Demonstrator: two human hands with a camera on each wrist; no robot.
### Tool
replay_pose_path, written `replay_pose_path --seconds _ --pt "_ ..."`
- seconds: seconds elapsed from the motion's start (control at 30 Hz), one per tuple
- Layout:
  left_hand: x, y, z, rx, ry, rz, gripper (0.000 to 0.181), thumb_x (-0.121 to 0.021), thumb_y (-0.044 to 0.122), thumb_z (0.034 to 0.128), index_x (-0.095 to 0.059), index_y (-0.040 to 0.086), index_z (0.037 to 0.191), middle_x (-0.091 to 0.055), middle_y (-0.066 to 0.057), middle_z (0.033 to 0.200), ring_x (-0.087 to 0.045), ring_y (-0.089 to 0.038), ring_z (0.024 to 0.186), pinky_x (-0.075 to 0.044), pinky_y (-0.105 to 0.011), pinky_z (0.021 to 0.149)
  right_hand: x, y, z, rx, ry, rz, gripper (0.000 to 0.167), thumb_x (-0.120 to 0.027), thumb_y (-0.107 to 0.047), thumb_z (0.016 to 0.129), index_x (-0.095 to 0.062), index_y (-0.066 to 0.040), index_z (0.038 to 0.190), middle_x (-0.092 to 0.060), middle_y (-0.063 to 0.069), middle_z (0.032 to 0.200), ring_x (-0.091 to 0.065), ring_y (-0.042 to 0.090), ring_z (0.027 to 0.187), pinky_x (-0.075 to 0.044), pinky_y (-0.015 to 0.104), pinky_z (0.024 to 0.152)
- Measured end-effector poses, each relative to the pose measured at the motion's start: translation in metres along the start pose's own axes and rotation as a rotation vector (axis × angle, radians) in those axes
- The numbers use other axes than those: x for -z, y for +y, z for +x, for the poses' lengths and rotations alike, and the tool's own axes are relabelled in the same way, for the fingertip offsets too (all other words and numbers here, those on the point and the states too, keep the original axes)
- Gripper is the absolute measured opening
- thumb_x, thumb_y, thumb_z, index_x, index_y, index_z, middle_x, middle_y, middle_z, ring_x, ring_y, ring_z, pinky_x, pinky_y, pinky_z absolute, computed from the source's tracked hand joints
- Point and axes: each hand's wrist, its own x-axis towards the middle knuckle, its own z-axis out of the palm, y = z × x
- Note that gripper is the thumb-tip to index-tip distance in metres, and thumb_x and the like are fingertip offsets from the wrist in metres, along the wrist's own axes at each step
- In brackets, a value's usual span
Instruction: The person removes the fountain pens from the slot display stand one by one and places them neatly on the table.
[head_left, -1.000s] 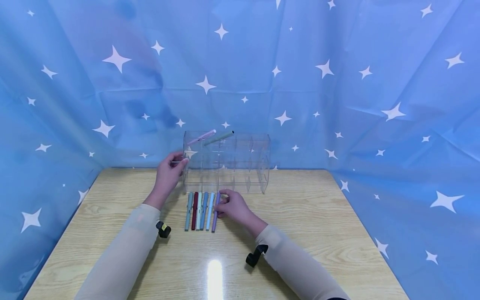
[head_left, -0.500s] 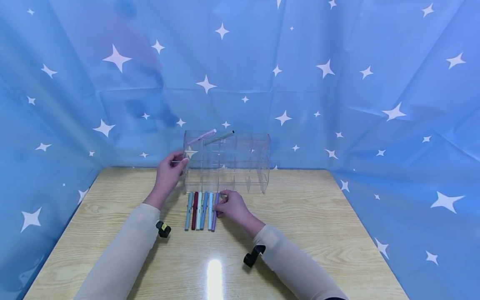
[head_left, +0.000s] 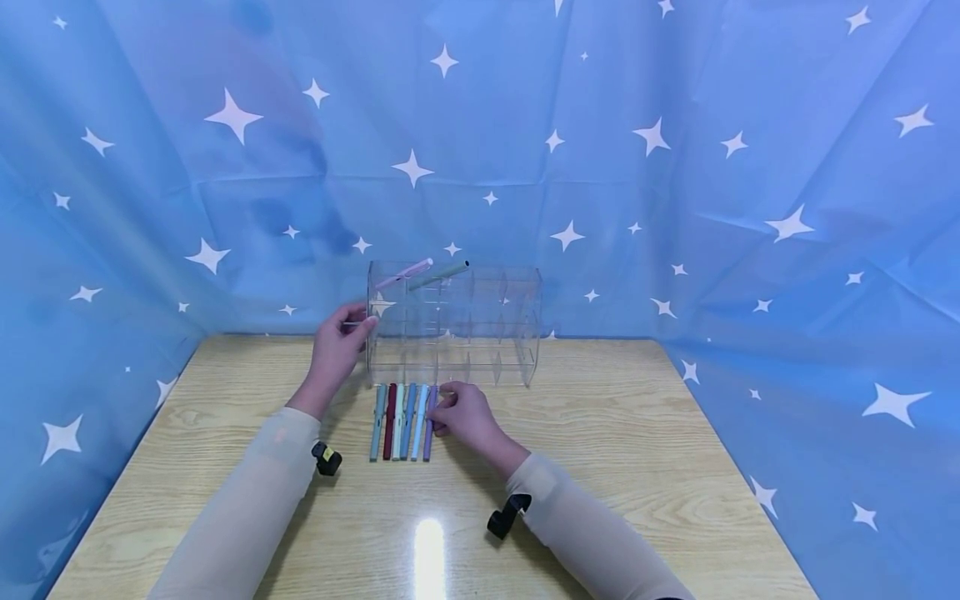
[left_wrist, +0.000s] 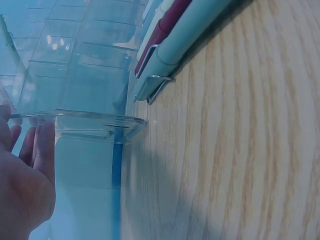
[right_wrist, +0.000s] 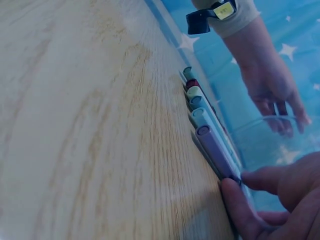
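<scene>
My right hand [head_left: 468, 414], at the lower centre of the frame, has the purple pen [head_left: 430, 442] pinched between thumb and finger near its upper end. A second ago that pen sat a touch farther right, its lower end poking below its neighbours; now it lies nearer the light blue pen [head_left: 419, 425], their lower ends about level. The light blue pen, straighter half a second ago, leans again, its foot back to the left (so a small gap shows between the two lower ends). I take this as tidying the row, nearly even now, with only that last gap perhaps worth a nudge. The row lies on the counter [head_left: 637, 467], just in front of the clear rack [head_left: 487, 325]. My left hand [head_left: 335, 354], left of centre, hasn't shifted: thumb and fingers grip the rack's left side. The pink pen [head_left: 405, 272] and green pen [head_left: 441, 276] still lean, tilted, at the rack's top.
</scene>
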Motion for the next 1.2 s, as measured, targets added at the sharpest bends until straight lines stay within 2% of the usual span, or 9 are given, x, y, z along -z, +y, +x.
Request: replay_pose_path --seconds 0.2,0.37,0.5,0.7,0.8,1.0,1.2 --pt "0.0 0.0 0.0 -0.002 0.004 0.0 0.049 -0.073 0.034 0.1103 -0.064 0.005 0.149 -0.067 -0.013 0.13 -0.066 -0.036 0.115 -0.067 -0.034 0.089 0.002 0.0 -0.001 0.002 0.008 -0.001 0.062 -0.079 0.008 0.098 -0.052 0.014 0.153 -0.072 0.018 0.102 -0.078 0.03 0.08 -0.07 0.038 0.073" --pt "0.0 -0.001 0.0 -0.012 0.008 0.012 0.051 -0.072 0.035 0.1104 -0.064 0.004 0.15 -0.067 -0.013 0.13 -0.066 -0.031 0.113 -0.066 -0.028 0.086 0.007 -0.003 -0.002 0.042 0.042 -0.014 0.054 -0.078 0.005 0.098 -0.057 0.015 0.147 -0.071 0.018 0.105 -0.078 0.033 0.083 -0.07 0.039 0.075" --pt "0.0 -0.001 0.0 -0.014 0.007 0.021 0.051 -0.072 0.035 0.1105 -0.063 0.005 0.151 -0.067 -0.014 0.13 -0.066 -0.028 0.11 -0.066 -0.027 0.086 0.014 -0.01 -0.002 0.1 0.093 -0.026 0.046 -0.078 0.0 0.1 -0.062 0.013 0.141 -0.07 0.017 0.106 -0.077 0.034 0.083 -0.07 0.041 0.076" --pt "0.0 -0.001 -0.001 -0.011 0.008 0.024 0.051 -0.072 0.036 0.1103 -0.064 0.005 0.15 -0.068 -0.015 0.132 -0.067 -0.027 0.111 -0.065 -0.027 0.085 0.03 -0.026 0.0 0.213 0.15 -0.023 0.035 -0.079 -0.008 0.103 -0.069 0.006 0.133 -0.072 0.013 0.106 -0.075 0.026 0.083 -0.07 0.048 0.08" --pt "0.0 -0.001 -0.001 -0.01 0.012 0.028 0.051 -0.073 0.035 0.1103 -0.064 0.005 0.15 -0.068 -0.016 0.132 -0.067 -0.028 0.111 -0.065 -0.027 0.084 0.039 -0.039 0.003 0.28 0.208 -0.04 0.03 -0.079 -0.009 0.102 -0.071 0.001 0.13 -0.074 0.01 0.105 -0.074 0.023 0.085 -0.069 0.049 0.082" --pt "0.0 0.0 -0.001 -0.008 0.01 0.022 0.052 -0.073 0.034 0.11 -0.063 0.003 0.15 -0.068 -0.018 0.133 -0.067 -0.033 0.113 -0.067 -0.032 0.087 0.058 -0.068 0.013 0.392 0.318 -0.073 0.039 -0.081 -0.013 0.102 -0.068 -0.003 0.138 -0.072 0.011 0.115 -0.07 0.024 0.101 -0.064 0.038 0.09" --pt "-0.001 0.001 -0.002 0.002 -0.002 0.004 0.053 -0.073 0.034 0.11 -0.062 0.005 0.153 -0.068 -0.018 0.134 -0.067 -0.038 0.118 -0.066 -0.035 0.091 0.068 -0.088 0.027 0.417 0.384 -0.034 0.052 -0.081 -0.017 0.103 -0.059 -0.01 0.15 -0.065 0.009 0.132 -0.067 0.024 0.117 -0.06 0.042 0.103"
